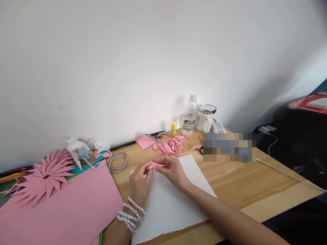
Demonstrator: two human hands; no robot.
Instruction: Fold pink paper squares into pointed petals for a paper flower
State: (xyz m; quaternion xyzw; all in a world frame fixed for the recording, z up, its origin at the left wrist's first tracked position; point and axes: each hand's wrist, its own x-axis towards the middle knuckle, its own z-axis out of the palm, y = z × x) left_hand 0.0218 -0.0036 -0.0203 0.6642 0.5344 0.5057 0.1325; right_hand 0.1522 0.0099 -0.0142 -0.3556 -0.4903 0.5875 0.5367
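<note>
Between my two hands is a small folded piece of pink paper [155,165], held just above a white sheet [176,200]. My left hand [140,177], with a beaded bracelet on its wrist, pinches the paper's left end. The fingers of my right hand [171,168] are closed on its right side. Beyond my hands lies a pile of folded pink paper pieces [170,148]. One more pink piece [195,147] is beside the scissors [201,149], which are partly hidden by a blurred patch.
A yellow glue stick [174,129], a water bottle [189,115] and a white mug [204,119] stand by the wall. At left, a pink paper fan-like rosette [48,175] lies on large pink sheets [76,207]. Nearby are a tape roll [118,162] and a white bottle [79,148].
</note>
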